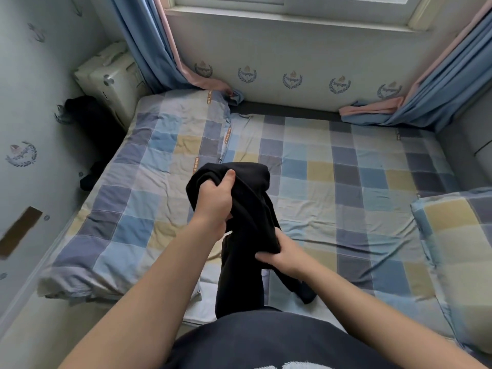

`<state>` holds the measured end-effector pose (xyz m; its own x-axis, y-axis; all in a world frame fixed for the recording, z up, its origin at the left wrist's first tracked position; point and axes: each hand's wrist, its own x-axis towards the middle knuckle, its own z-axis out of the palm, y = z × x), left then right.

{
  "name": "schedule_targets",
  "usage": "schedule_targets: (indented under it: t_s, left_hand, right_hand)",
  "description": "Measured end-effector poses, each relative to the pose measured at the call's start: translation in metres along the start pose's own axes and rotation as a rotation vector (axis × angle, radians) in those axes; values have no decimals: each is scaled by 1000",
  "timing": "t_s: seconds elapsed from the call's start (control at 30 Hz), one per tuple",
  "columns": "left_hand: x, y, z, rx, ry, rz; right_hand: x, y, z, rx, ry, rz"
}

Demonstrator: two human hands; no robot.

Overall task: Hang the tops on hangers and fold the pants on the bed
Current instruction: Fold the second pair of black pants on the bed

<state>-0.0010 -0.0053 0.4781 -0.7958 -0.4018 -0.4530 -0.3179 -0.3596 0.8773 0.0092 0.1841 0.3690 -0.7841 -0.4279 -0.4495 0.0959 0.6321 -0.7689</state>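
**A:** Item one?
**B:** Black pants (253, 198). They are held in the air above the near part of the bed (346, 182), bunched at the top, with two legs hanging down in front of the person's dark shirt (253, 342).

**A:** Hands?
**B:** Both are grasping the pants. The left hand (215, 201) is the higher one, clenched round a fistful of cloth near the top, thumb up. The right hand (282, 255) is lower and nearer the body, its fingers curled round a fold farther down. The two hands are apart, with cloth running between them.

**A:** Are the pants touching the bed?
**B:** Cannot tell. The lower ends of the legs hang close to the sheet at the near edge.

**A:** Bed contents?
**B:** A checked sheet in blue, grey and yellow. A folded quilt (133, 182) in the same check lies along the left side, and a matching pillow (458, 249) lies at the right edge.

**A:** Surroundings?
**B:** Blue and pink curtains (149, 43) hang at both sides of a window sill (292, 17), their ends resting on the far edge of the bed. A white case (111, 81) stands in the far left corner, with a dark bundle (87, 118) just beside it against the wall.
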Motion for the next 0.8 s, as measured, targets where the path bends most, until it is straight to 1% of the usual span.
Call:
schedule_targets:
  t_s: [0.07, 0.13, 0.23, 0.27, 0.37, 0.43, 0.5, 0.6, 0.63, 0.67, 0.73, 0.8]
  left_hand:
    - [2, 2, -3, -15, 7, -8]
    - [6, 2, -10, -38, -1, -3]
    - [12, -1, -21, -38, -72, 14]
    - [13, -4, -24, 2, -100, 8]
    - [7, -20, -26, 240, -214, -27]
    - [-3, -34, -23, 350, -293, -51]
    - [-12, -42, -20, 405, -366, -44]
    - [-20, -51, -15, 443, -527, -12]
    - [-21, -52, -12, 469, -547, 12]
    - [-20, -53, -9, 506, -531, 54]
    - [-13, -51, -4, 561, -418, 151]
    - [-4, -47, -3, 529, -309, 187]
  right_hand:
    - [4, -1, -3, -88, 192, 11]
    - [6, -6, -13, -81, 258, 2]
    - [6, -27, -38, 39, 289, 1]
    - [6, -36, -45, 107, 289, 7]
    - [4, -67, -64, 345, 269, 29]
    - [1, -89, -71, 481, 265, 24]
    - [-2, -108, -78, 584, 274, 11]
    - [-4, -126, -86, 697, 280, 11]
    - [-4, -130, -88, 749, 274, 13]
    - [-4, -133, -90, 804, 273, 16]
    - [-4, -137, -90, 893, 274, 15]
    - [-6, -132, -88, 963, 246, -8]
